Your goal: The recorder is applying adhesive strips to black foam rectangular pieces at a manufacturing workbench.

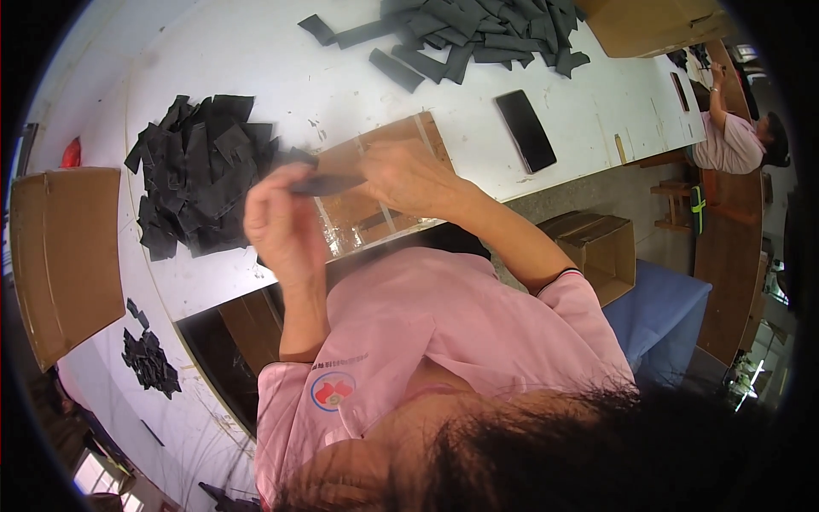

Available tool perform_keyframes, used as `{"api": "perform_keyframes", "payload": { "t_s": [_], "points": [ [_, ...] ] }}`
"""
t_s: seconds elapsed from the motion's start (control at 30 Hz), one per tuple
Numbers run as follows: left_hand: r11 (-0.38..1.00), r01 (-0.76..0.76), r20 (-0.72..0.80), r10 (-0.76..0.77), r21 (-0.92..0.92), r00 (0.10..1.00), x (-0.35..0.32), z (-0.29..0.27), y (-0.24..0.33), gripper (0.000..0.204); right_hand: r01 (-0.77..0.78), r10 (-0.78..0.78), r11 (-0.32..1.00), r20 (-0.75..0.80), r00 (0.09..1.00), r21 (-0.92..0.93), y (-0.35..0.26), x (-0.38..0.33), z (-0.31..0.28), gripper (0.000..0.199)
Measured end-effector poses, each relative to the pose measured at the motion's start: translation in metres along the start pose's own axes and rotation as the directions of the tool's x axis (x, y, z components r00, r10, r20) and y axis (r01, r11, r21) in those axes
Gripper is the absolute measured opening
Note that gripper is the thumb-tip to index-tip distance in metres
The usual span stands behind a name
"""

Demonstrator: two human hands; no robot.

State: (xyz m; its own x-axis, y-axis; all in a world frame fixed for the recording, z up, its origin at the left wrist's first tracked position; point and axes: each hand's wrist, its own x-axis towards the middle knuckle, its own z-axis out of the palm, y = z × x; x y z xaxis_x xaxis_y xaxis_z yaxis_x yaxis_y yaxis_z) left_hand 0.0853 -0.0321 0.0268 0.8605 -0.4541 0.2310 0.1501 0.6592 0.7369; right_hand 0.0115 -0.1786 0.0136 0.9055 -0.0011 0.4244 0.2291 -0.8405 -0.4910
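A short dark fabric strip [333, 185] is stretched between my two hands above the table. My left hand [284, 224] pinches its left end between thumb and fingers. At the other end my right hand [404, 177], slightly blurred, is closed on the strip. Beneath them lies a flat brown cardboard sheet [422, 128] with clear tape on it, partly hidden by my hands. Just left of my left hand is a heap of black fabric pieces [200, 175]. Farther away, a pile of dark grey fabric strips [486, 32] is spread on the white table [341, 90].
A black phone [525, 130] lies to the right. Cardboard boxes stand at the far right [657, 26], the left [68, 256] and beside me on the right [597, 247]. A smaller black fabric heap [149, 360] is at left. Another person [734, 141] sits far right.
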Motion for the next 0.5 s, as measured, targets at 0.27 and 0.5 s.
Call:
{"api": "perform_keyframes", "payload": {
  "t_s": [0.27,0.5],
  "points": [
    [0.953,-0.028,0.089,0.002,0.300,0.996,-0.003,-0.019,-0.005,0.015,-0.062,0.069,0.995,0.088,0.994,-0.074,0.000,-0.006,0.021,0.025],
    [0.902,0.029,-0.020,-0.023,0.431,1.000,-0.007,-0.005,0.016,0.019,0.026,-0.009,0.986,0.105,0.994,-0.162,-0.002,-0.002,0.014,0.023]
  ]
}}
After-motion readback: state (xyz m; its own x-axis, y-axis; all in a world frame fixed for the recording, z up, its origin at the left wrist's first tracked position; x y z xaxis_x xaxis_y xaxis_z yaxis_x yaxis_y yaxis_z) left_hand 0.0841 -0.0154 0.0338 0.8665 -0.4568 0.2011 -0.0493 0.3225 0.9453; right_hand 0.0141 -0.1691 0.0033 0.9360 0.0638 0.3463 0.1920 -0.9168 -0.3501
